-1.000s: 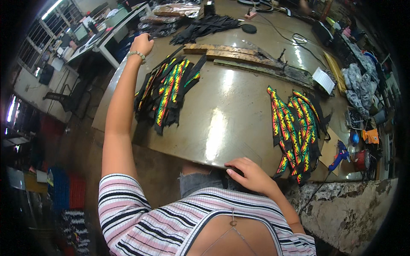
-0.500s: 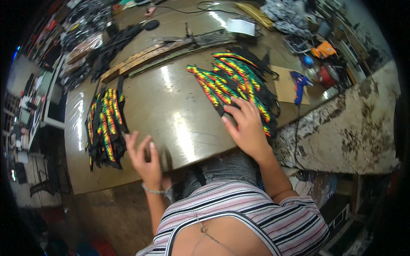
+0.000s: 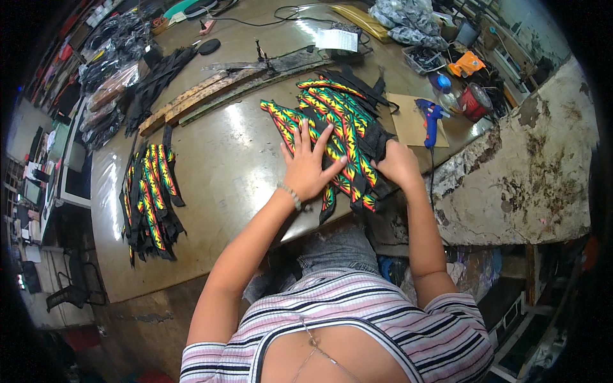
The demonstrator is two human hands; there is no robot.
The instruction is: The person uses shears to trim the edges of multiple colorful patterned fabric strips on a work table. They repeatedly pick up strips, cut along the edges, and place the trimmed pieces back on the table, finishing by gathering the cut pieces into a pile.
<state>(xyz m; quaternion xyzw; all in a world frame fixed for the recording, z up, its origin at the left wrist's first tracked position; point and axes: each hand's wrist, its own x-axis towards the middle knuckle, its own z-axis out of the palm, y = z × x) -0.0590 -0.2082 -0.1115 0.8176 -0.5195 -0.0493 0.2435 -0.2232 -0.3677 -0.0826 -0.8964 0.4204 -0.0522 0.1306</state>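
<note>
A pile of patterned fabric strips (image 3: 345, 112), black with red, yellow and green print, lies on the right part of the table in front of me. Fingers spread, my left hand (image 3: 310, 165) rests flat on the pile's left side. My right hand (image 3: 400, 165) is closed at the pile's right edge, its curled fingers on a black fabric strip (image 3: 377, 142); the fingertips are partly hidden. A smaller bunch of similar strips (image 3: 153, 191) lies at the table's left side, apart from both hands.
Right of the pile, a blue glue gun (image 3: 430, 118) lies on brown cardboard (image 3: 402, 108). Beyond stand a blue-capped bottle (image 3: 445, 89) and a red spool (image 3: 475, 102). Wooden bars (image 3: 198, 96) cross the table behind. A worn slab (image 3: 517, 172) adjoins on the right.
My left hand has moved right, from beside the smaller bunch onto the large pile. My right hand has shifted from the pile's front to its right edge and closed there.
</note>
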